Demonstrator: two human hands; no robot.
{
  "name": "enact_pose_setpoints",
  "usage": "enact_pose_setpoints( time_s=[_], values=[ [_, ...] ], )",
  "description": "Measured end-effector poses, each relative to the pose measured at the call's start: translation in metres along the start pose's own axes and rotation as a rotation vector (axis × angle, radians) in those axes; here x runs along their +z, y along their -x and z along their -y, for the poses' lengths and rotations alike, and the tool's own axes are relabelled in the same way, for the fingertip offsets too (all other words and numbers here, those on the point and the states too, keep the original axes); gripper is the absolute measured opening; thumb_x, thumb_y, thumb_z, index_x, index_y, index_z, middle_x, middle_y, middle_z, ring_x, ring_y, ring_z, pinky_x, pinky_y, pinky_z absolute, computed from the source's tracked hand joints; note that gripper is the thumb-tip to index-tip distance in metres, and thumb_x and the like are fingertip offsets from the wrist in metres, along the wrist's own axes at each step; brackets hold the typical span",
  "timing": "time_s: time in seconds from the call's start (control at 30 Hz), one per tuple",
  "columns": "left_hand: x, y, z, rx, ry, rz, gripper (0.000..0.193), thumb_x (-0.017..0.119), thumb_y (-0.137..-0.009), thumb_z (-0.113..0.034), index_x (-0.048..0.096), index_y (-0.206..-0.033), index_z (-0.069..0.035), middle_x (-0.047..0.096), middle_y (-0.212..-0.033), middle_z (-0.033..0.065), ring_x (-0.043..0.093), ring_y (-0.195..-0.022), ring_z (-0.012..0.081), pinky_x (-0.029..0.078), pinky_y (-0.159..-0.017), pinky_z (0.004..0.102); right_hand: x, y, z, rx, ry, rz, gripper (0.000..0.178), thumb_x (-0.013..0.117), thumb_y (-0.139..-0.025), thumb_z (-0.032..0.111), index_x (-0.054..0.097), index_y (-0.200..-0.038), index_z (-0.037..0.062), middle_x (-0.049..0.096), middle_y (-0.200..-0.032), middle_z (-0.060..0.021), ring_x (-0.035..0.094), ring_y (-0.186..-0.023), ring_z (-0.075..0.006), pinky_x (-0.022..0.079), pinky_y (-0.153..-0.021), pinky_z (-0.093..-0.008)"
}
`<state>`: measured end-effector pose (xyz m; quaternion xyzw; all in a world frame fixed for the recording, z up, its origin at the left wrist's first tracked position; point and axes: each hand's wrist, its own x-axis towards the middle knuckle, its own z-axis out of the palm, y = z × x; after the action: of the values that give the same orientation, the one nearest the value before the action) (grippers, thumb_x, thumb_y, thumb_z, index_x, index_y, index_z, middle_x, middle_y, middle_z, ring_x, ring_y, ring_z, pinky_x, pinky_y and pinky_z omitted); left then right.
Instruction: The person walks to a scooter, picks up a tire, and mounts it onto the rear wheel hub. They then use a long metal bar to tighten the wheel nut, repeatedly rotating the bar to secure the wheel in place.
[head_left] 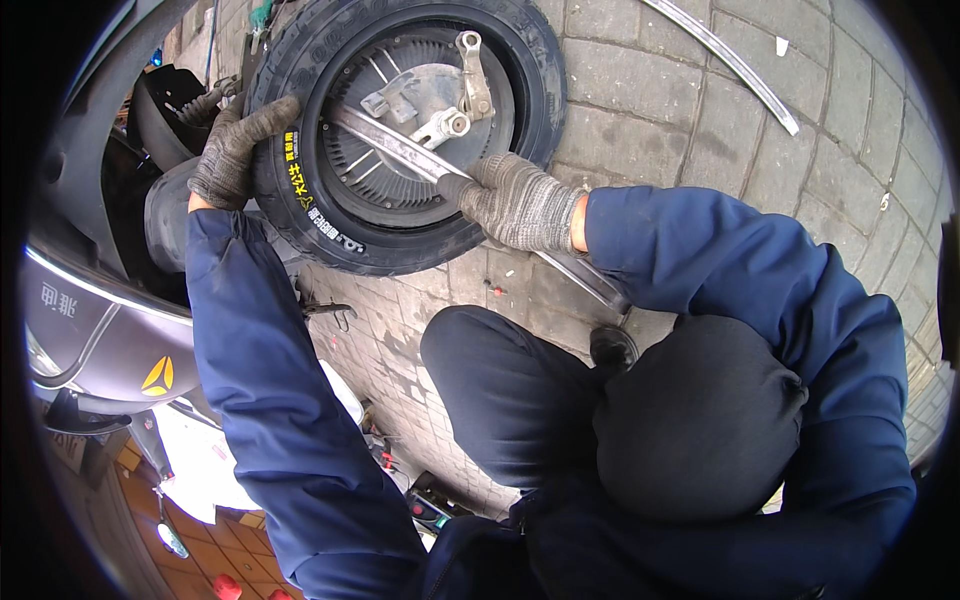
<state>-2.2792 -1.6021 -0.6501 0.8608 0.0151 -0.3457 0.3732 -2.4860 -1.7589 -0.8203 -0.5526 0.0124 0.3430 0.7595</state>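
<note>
A black tyre [310, 215] with yellow and white markings lies around a grey finned hub motor wheel [425, 90], which carries a metal crank-like arm [476, 85]. My left hand [235, 150], in a grey knit glove, is closed on the tyre's left side, its thumb over the sidewall and its other fingers mostly hidden. In my right hand [530, 200], also gloved, is a long metal tyre lever [400, 148]. The lever crosses the wheel, its far end by the rim's left inner edge. Its other end sticks out below my right wrist.
Grey paving bricks [650, 120] form the ground. Another long metal bar [735, 65] lies at the upper right. A grey scooter body [110, 345] stands close on the left. Small tools [430, 505] lie low, beside my left sleeve. My bent knee [500, 390] is just below the tyre.
</note>
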Motion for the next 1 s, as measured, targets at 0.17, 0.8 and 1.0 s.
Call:
enact_pose_setpoints(
  time_s=[0.17, 0.8, 1.0],
  values=[
    [-0.003, -0.003, 0.004, -0.002, 0.017, 0.038, 0.059, 0.077, -0.076, -0.014, 0.054, -0.128, 0.002, 0.068, -0.106, 0.0132, 0.069, -0.088, 0.0231, 0.058, -0.081, 0.0354, -0.001, -0.004, -0.001, -0.047, 0.025, 0.013, 0.058, 0.043, -0.101, 0.044, 0.060, -0.112, -0.0101, 0.059, -0.063, -0.0153, 0.066, -0.051, -0.0253, 0.056, -0.044, -0.0348],
    [0.021, 0.004, -0.009, 0.119, -0.231, -0.280, 0.072, 0.089, -0.064, -0.019, 0.056, -0.120, 0.011, 0.069, -0.101, 0.0188, 0.068, -0.085, 0.0220, 0.056, -0.078, 0.0314, -0.015, -0.003, 0.044, 0.249, -0.079, 0.040, 0.050, 0.048, -0.100, 0.042, 0.055, -0.126, -0.0003, 0.053, -0.060, -0.0087, 0.057, -0.042, -0.0206, 0.048, -0.036, -0.0340],
    [0.037, 0.007, -0.021, -0.003, -0.833, -0.470, 0.089, 0.081, -0.068, -0.051, 0.054, -0.129, 0.007, 0.063, -0.118, 0.0285, 0.062, -0.112, 0.0378, 0.046, -0.098, 0.0402, -0.018, 0.012, 0.076, 0.388, -0.198, 0.029, 0.049, 0.049, -0.099, 0.042, 0.054, -0.129, 0.0040, 0.050, -0.058, -0.0054, 0.052, -0.036, -0.0178, 0.043, -0.031, -0.0338]
  ],
)
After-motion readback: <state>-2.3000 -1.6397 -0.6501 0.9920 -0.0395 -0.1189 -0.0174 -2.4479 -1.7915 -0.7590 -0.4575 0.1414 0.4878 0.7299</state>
